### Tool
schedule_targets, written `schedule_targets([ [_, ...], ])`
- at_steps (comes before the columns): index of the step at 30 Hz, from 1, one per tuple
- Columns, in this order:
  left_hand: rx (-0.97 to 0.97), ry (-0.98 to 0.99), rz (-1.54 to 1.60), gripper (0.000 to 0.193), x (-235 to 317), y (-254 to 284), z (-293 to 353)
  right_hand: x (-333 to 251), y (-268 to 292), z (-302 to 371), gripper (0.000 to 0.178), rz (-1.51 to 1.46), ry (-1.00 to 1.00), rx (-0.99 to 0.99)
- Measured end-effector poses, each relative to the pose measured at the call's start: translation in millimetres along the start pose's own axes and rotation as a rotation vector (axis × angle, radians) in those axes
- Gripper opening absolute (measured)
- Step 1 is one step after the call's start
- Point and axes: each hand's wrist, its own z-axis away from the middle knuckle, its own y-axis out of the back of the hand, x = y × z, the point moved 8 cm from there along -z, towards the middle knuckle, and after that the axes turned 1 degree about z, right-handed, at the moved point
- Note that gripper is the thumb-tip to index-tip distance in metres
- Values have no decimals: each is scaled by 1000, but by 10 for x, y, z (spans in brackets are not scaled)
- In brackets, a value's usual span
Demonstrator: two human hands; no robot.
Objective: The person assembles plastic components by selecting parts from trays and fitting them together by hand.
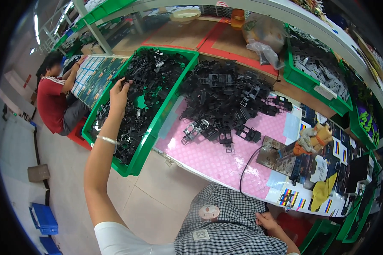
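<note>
My left hand (119,92) reaches over a long green bin (142,148) filled with small black plastic parts (161,70). Its thumb and fingers are closed together at the bin's left side, with a dark plastic part at the fingertips; its outline blends into the pile behind. Low in front of my body, beside the checked apron (225,221), my right hand (266,221) rests with curled fingers and nothing visible in them. A large heap of black plastic frames (225,93) lies on the pink bubble-patterned mat (200,159), right of the bin.
Right of the heap stands a metal plate (274,159) with a cloth-wrapped tool (310,142) and a black cable. A yellow cloth (324,191) lies farther right. Green bins of grey parts (317,70) line the right back. At the far left sits a person in red (53,100).
</note>
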Motion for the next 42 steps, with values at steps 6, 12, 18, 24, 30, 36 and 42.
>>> schedule_targets([
  [6, -380, -94, 46, 24, 969, -757, 1315, -481, -101, 333, 23, 307, 389, -73],
  [12, -543, -688, -154, 33, 1822, -1607, 2697, -1381, -154, 786, 14, 255, 639, 109],
  [18, -564, -696, 43, 37, 1698, -2080, 3770, -1885, -277, 905, 25, -423, 700, 159],
  [24, -524, -705, 10, 31, 1617, -2242, 4126, -1803, -185, 800, 24, -593, 592, 226],
  [30, -465, -428, 32, 35, 1466, -2196, 4019, -1821, -74, 835, 22, -579, 621, 313],
  [36, -620, 321, 534, 31, 1017, -2402, 3985, -1751, -52, 851, 23, -558, 672, 385],
  [42, -709, 537, 615, 28, 882, -2491, 4124, -1712, -107, 871, 23, -449, 719, 396],
])
